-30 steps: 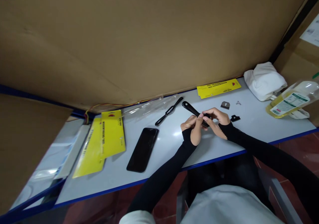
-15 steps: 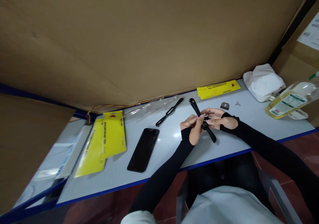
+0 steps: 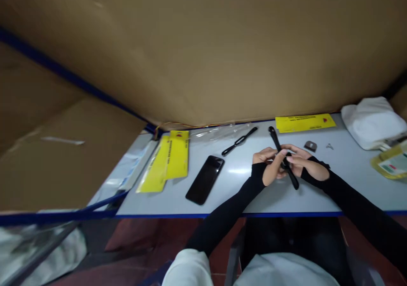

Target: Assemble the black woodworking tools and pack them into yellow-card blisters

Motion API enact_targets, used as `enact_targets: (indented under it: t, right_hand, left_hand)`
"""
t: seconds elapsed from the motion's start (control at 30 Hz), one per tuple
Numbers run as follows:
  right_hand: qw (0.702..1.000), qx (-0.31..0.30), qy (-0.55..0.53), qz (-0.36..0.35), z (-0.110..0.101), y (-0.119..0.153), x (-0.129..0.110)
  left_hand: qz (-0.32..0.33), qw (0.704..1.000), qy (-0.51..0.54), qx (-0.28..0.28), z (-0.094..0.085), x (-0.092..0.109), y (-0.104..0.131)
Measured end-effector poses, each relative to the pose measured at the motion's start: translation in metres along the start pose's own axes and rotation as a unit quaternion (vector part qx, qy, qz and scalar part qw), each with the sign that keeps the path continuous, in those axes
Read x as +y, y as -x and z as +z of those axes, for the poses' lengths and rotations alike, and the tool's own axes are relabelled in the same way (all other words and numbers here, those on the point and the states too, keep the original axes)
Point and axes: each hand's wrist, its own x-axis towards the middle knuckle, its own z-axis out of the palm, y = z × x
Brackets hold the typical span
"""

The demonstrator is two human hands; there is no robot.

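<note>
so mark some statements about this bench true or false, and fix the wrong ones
1. The left hand and right hand are both on one black tool. True.
2. A second tool lies on the table, beyond the phone. True.
3. The phone is in the left hand. False: it lies on the table.
4. The metal plate lies just beyond the right hand. True.
5. The metal plate touches the second tool. False: they lie apart.

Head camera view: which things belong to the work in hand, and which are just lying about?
Likely part of the work: black two-handled tool, held in the left hand and right hand; similar black piece; grey plate; small Y-shaped piece.

Probably just lying about: phone; yellow cards; white bundle; bottle.
</note>
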Motion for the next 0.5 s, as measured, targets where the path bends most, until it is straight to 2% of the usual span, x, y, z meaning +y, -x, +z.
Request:
enact_targets:
  t: [0.07,0.1,0.2,0.27,0.33,0.4,0.43,0.5]
  right_hand:
    - [0.999,0.024,-0.006,0.02,-0.003,-0.001,-0.002]
    - [0.999,0.035,-0.008,0.033,-0.003,-0.002,-0.005]
    - [0.995,0.073,0.002,0.069,0.003,-0.003,-0.014]
    - [0.992,0.092,0.008,0.084,0.011,-0.003,-0.018]
    - [0.991,0.104,0.013,0.088,0.021,-0.002,-0.021]
    - [0.99,0.108,0.025,0.092,0.028,-0.002,-0.021]
    - [0.989,0.108,0.033,0.091,0.03,-0.003,-0.022]
    - [0.99,0.112,0.047,0.076,0.031,-0.003,-0.025]
  left_hand:
    - [0.014,0.999,-0.052,0.007,-0.02,0.007,-0.016]
    - [0.027,0.995,-0.088,0.038,-0.036,0.01,-0.026]
    - [0.051,0.963,-0.2,0.175,-0.1,0.008,-0.054]
    - [0.045,0.938,-0.258,0.226,-0.143,-0.001,-0.068]
    - [0.022,0.926,-0.282,0.251,-0.173,-0.011,-0.076]
    - [0.003,0.914,-0.298,0.274,-0.187,-0.017,-0.078]
    - [0.011,0.912,-0.295,0.286,-0.188,-0.018,-0.077]
    - [0.067,0.924,-0.248,0.284,-0.178,-0.015,-0.073]
